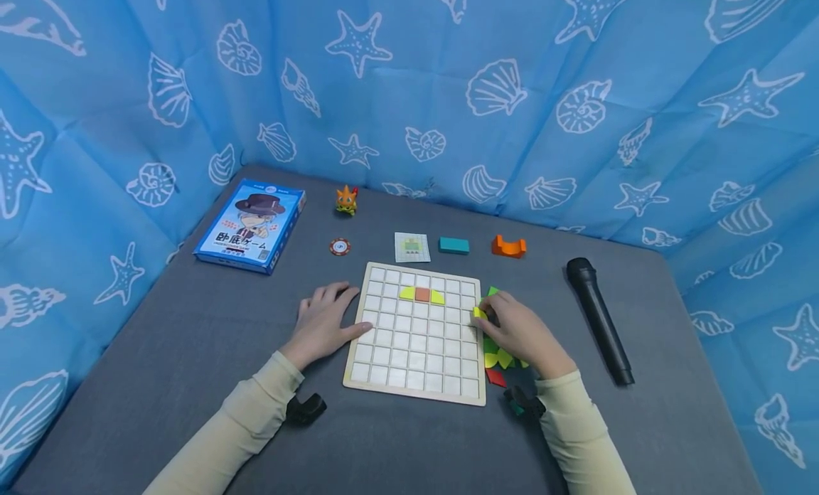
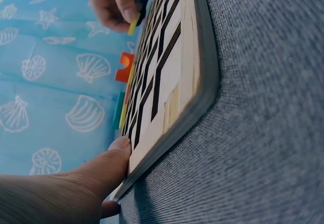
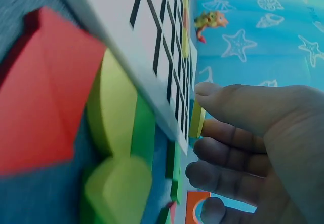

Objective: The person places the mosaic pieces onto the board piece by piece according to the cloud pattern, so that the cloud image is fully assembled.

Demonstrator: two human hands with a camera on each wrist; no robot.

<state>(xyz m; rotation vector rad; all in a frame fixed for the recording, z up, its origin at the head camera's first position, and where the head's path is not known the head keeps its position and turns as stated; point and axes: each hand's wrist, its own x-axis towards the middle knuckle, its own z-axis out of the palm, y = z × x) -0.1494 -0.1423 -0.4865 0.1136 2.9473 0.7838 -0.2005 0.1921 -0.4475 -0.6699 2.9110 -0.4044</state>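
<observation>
Left hand (image 1: 323, 323) flat on table (image 1: 192, 353), fingers relaxed, thumb touching left edge of grid board (image 1: 419, 370). Right hand (image 1: 521, 331) at board's right edge, pinching small yellow piece (image 1: 478, 312) between thumb and fingers. Already on board: two yellow pieces flanking an orange square (image 1: 422, 294) (second row). Loose pile of green, yellow, red pieces (image 1: 498, 363) under and beside right hand. Around: black microphone (image 1: 598, 318) right, box (image 1: 251, 225) far left, chip (image 1: 340, 247), card (image 1: 411, 247), teal block (image 1: 453, 245), orange block (image 1: 508, 247), small figure (image 1: 346, 200) behind.
</observation>
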